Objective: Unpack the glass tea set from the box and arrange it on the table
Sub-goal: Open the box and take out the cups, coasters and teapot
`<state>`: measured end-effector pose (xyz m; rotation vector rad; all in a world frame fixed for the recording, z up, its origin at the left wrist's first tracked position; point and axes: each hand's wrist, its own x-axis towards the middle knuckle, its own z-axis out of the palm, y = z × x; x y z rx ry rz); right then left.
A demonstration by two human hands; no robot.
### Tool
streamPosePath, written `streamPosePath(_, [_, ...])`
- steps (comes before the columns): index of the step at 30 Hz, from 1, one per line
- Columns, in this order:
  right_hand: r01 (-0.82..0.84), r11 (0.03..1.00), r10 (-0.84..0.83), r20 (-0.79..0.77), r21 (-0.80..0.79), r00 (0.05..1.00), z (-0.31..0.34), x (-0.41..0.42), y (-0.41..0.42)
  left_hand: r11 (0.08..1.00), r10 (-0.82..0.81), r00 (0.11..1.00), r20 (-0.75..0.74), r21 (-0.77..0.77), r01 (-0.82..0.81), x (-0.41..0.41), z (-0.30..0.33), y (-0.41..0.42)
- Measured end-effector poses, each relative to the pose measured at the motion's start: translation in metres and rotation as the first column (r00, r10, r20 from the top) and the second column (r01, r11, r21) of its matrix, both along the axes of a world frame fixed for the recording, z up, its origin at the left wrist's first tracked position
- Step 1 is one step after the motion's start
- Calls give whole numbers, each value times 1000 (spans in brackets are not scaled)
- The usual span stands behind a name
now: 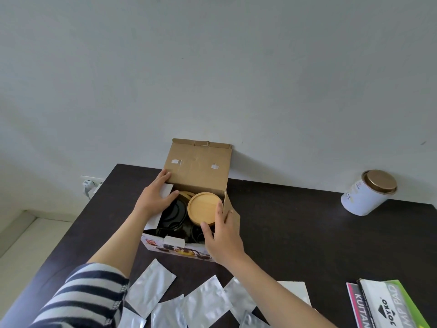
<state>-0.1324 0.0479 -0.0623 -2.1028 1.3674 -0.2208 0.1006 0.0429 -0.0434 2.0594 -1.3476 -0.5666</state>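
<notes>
Item one: the cardboard box, lid flap raised against the wall, standing on the dark table. We find our left hand resting on the box's left edge, fingers straight and spread over the white side flap. Our right hand pinches the round wooden lid between thumb and fingers, inside the box opening. Left of that lid, below our left hand, dark glass pieces lie in the box. Nearer us than both hands: silver foil packets. Far right of our right hand: a white tin.
</notes>
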Motion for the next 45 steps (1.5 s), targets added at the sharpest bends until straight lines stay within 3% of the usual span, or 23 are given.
streamPosePath(4, [7,998,-8,-9,-56,1000,-6,0,-2,1000,-7,1000,-12,23,8,2,3,-1])
streamPosePath(9, [7,996,-10,-36,-87,999,-4,-1,0,986,-32,998,-49,164,40,17,16,-4])
streamPosePath(14, [14,995,-19,-45,-101,999,1,-1,-1,994,-87,996,8,69,86,28,35,14])
streamPosePath(17, [-15,994,6,-84,-110,996,5,-1,0,991,-128,962,241,78,112,42,44,28])
streamPosePath(20, [-80,982,49,-173,-171,984,8,-1,-2,947,-267,797,542,301,112,51,51,38])
streamPosePath(23, [-181,967,142,-209,-178,967,12,-2,-9,893,-372,696,614,441,87,45,48,44])
streamPosePath(25, [-236,957,197,-221,-167,955,15,-2,-15,879,-375,718,586,472,74,29,43,45])
streamPosePath(27, [-256,954,220,-214,-158,952,19,1,-21,894,-300,807,508,445,52,13,33,40])
streamPosePath(29, [-235,961,208,-179,-146,962,23,6,-26,921,-143,921,362,390,-10,-1,20,32])
streamPosePath(31, [-199,969,174,-163,-148,971,26,11,-31,936,14,970,245,337,-98,-11,8,28])
streamPosePath(34, [-196,968,158,-232,-154,960,30,18,-37,945,106,948,299,266,-190,-25,2,31])
streamPosePath(39, [-154,973,105,-267,-171,958,27,26,-45,946,129,929,346,237,-220,-26,-2,32])
streamPosePath(42, [-90,970,51,-172,-225,984,21,24,-49,948,134,920,368,224,-227,-27,-3,32])
streamPosePath(45, [-20,960,38,58,-279,998,19,20,-47,948,146,913,381,208,-239,-27,-4,31])
